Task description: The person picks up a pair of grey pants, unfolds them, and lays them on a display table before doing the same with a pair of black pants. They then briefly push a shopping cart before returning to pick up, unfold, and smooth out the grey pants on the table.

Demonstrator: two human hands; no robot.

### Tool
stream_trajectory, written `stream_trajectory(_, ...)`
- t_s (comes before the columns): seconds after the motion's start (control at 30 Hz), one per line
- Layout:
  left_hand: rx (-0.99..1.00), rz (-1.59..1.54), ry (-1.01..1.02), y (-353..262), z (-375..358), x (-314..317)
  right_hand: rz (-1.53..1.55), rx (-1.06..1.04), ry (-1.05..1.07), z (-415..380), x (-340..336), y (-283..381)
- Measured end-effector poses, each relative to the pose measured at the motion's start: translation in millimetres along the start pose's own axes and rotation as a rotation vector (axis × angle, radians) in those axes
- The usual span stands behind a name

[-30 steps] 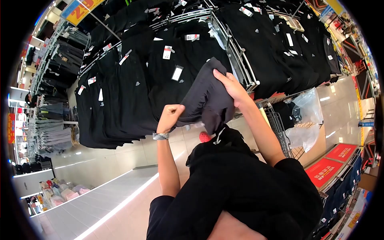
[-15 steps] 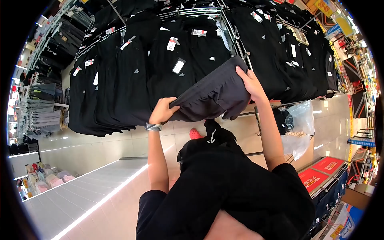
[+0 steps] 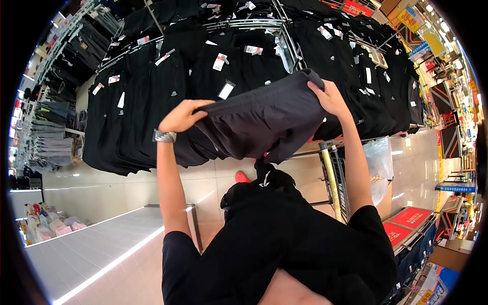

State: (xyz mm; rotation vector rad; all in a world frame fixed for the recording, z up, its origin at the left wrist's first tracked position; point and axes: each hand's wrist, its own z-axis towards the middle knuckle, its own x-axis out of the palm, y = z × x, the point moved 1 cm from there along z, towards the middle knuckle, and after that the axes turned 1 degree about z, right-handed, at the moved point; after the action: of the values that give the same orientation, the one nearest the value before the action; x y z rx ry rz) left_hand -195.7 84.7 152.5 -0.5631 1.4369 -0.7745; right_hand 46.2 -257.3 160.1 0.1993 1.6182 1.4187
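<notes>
A dark grey garment (image 3: 259, 119) with a gathered elastic waistband is stretched between my hands. My left hand (image 3: 184, 117), with a metal watch (image 3: 164, 135) on the wrist, pinches the left end of the waistband. At the other end, my right hand (image 3: 329, 97) grips the waistband's corner, thumb on the near side. The cloth hangs down between them, over the front edge of a rack of black trousers (image 3: 140, 101) with white and red tags.
More black trousers (image 3: 351, 81) hang on the right. A cart with a yellowish handle (image 3: 329, 178) stands by my right forearm, near clear plastic (image 3: 376, 162). A long grey surface (image 3: 96, 249) lies at lower left; red signs (image 3: 412, 217) are at right.
My left hand has moved left and up, and my right hand slightly right, spreading the waistband wider. The grey garment now hangs more level, and the cart's handle has come into view.
</notes>
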Motion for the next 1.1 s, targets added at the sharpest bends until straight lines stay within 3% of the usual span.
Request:
stream_trajectory(0.07,-0.015,0.015,0.026,1,7,-10,-0.144,0.039,0.003,3,-3,11)
stream_trajectory(0.2,-0.03,0.063,0.025,15,20,-24,-0.121,-0.108,-0.124,12,8,0)
stream_trajectory(0.37,-0.103,0.073,0.022,26,15,-23,-0.108,-0.091,-0.151,8,20,3)
stream_trajectory(0.47,-0.071,0.093,-0.012,26,5,-7,-0.063,-0.071,-0.191,-6,31,6)
stream_trajectory(0.5,0.064,0.074,-0.087,25,3,4,-0.063,-0.065,-0.19,-12,34,6)
stream_trajectory(0.6,0.077,0.165,-0.184,11,-12,36,-0.054,0.056,-0.26,-30,44,10)
stream_trajectory(0.73,-0.202,0.273,-0.231,-12,-24,76,-0.035,0.144,-0.308,-60,69,12)
stream_trajectory(0.83,-0.329,0.084,-0.243,-36,-23,110,0.034,0.181,-0.294,-86,113,-25)
stream_trajectory(0.9,-0.358,-0.089,-0.286,-35,-20,148,0.112,0.161,-0.243,-110,143,15)
stream_trajectory(0.97,-0.416,-0.65,-0.472,-48,-11,186,0.036,0.064,-0.093,-138,185,-8)
stream_trajectory(1.03,-0.496,-0.597,-0.487,-69,-9,189,0.124,0.145,-0.056,-150,182,-2)
stream_trajectory(1.1,-0.444,-0.596,-0.533,-54,-8,211,0.21,0.219,-0.017,-152,175,-1)
